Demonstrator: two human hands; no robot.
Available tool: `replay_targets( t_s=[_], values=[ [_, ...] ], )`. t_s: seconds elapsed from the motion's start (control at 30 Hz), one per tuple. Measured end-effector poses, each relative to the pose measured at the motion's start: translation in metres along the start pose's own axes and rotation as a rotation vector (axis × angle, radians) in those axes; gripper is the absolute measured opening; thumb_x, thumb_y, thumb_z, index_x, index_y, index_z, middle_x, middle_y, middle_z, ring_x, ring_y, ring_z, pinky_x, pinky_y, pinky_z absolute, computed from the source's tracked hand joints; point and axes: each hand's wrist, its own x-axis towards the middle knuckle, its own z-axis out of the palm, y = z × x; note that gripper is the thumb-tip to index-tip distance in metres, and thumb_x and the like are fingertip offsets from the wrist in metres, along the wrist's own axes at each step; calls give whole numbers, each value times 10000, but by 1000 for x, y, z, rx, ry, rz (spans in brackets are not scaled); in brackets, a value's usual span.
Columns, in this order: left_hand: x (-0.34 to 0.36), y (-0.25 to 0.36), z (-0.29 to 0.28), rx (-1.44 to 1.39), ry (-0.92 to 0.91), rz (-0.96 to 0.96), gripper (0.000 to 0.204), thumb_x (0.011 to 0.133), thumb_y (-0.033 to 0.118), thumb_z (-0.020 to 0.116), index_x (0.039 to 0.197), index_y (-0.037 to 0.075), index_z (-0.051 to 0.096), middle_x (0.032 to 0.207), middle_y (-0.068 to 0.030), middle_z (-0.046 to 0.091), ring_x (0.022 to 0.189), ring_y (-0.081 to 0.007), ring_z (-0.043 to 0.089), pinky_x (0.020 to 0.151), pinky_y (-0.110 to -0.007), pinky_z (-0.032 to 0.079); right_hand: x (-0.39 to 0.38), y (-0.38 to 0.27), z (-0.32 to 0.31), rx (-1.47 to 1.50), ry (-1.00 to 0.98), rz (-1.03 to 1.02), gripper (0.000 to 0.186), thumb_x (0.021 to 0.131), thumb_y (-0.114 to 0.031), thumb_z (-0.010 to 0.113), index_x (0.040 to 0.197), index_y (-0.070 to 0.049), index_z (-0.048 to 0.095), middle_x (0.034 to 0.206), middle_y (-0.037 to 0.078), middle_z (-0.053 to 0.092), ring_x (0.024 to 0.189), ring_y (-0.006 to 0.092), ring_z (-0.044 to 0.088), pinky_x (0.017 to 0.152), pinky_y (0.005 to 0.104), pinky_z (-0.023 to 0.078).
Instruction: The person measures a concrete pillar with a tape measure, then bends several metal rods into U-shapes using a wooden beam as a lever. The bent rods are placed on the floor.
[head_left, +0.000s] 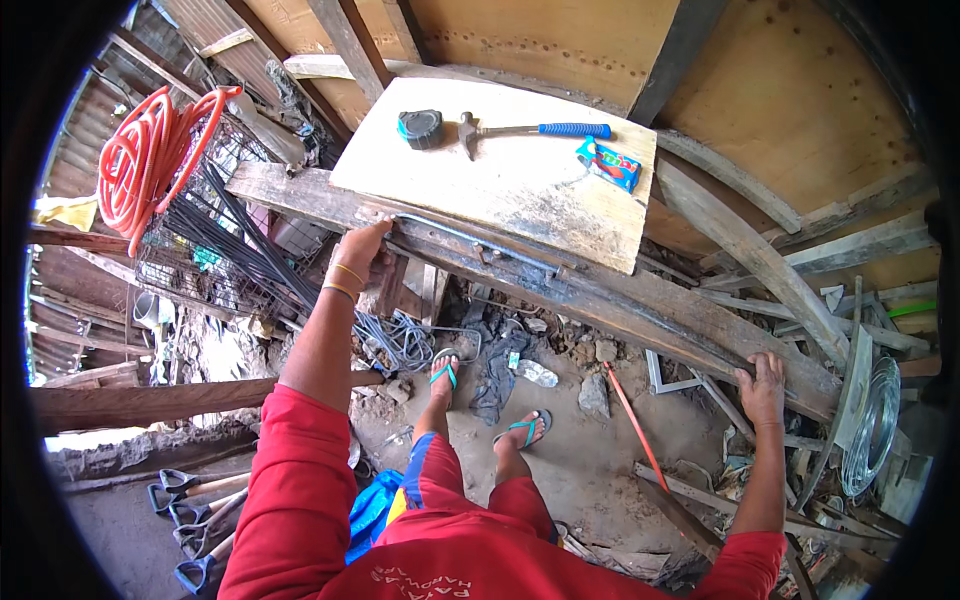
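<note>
My left hand (362,252) grips the near edge of a long, dark, weathered wooden beam (640,310), next to a metal rod (470,243) lying along it. My right hand (764,388) rests on the same beam's right end, fingers curled over its edge. A pale plywood board (520,185) lies on top of the beam. On the board are a dark tape measure (421,128), a claw hammer with a blue handle (530,130) and a small colourful packet (609,164). My feet in teal sandals (525,428) stand on the dirt below.
A coil of orange hose (150,155) hangs over a wire cage (215,235) on the left. Scrap timber (790,270) is piled on the right beside a roll of wire (872,425). Tools with blue handles (195,500) lie at lower left. A crushed plastic bottle (538,374) and stones lie on the ground.
</note>
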Motion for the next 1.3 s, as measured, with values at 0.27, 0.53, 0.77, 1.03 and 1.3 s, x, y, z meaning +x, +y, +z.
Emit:
replay_targets(
  t_s=[0.27, 0.53, 0.77, 1.03, 1.3],
  values=[
    [15, 1, 9, -22, 82, 16, 464, 927, 470, 711, 754, 74, 541, 623, -36, 516, 517, -180, 553, 472, -371, 552, 24, 6, -8, 191, -104, 16, 382, 826, -307, 753, 916, -4, 539, 926, 171, 548, 929, 395, 548, 821, 487, 455],
    [27, -8, 12, 54, 173, 111, 448, 921, 462, 722, 837, 30, 636, 677, -36, 543, 539, -143, 518, 453, -353, 523, 26, 16, 8, 105, -2, 46, 431, 1013, -375, 556, 888, 30, 631, 974, 254, 633, 972, 486, 584, 863, 536, 465],
    [17, -2, 9, 85, 94, 108, 398, 957, 432, 685, 793, 90, 565, 628, -9, 487, 494, -145, 521, 433, -358, 569, 25, 12, 7, 25, -146, 180, 665, 1055, -547, 366, 1055, 19, 715, 1149, 293, 671, 1124, 488, 602, 988, 530, 468],
    [17, -6, 2, 220, 16, 294, 503, 955, 508, 655, 753, 57, 561, 575, -46, 528, 430, -200, 499, 413, -370, 492, -8, 1, 23, -62, 5, 434, 756, 1021, -620, 362, 1063, 42, 726, 1143, 325, 660, 1142, 495, 599, 1002, 546, 442],
    [27, -13, -9, 133, -152, 402, 457, 979, 440, 632, 716, 80, 530, 555, -47, 480, 406, -196, 472, 391, -380, 489, -165, -165, 42, -90, 224, 779, 773, 1010, -645, 386, 908, 30, 750, 960, 325, 683, 953, 517, 655, 830, 596, 482]
  ],
)
